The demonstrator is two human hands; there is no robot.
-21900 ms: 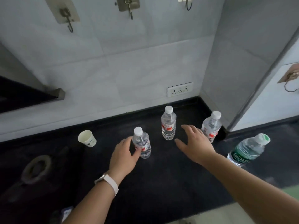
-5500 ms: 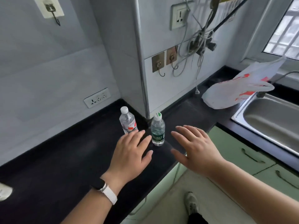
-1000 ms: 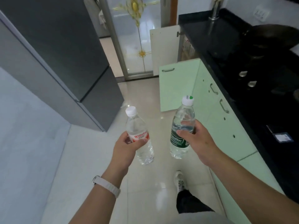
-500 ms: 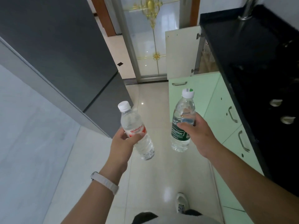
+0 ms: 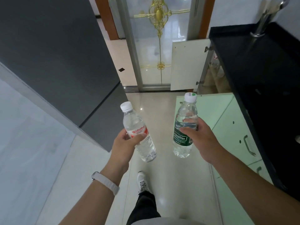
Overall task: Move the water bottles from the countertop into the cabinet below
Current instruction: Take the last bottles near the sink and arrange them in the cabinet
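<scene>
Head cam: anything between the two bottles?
No. In the head view the gap between the red-label bottle and the green-label bottle shows only bare floor tile below; the bottles are apart.

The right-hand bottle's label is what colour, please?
Dark green label with white lettering; head view.

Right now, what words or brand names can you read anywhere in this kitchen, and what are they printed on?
"Wahaha": on the red-label bottle gripped by the left hand.
"Cestbon": on the green-label bottle gripped by the right hand.
Fine print under both brand names: too small to read.
Green mark on the second bottle's cap: too blurred to read.
No other writing is legible.
</scene>
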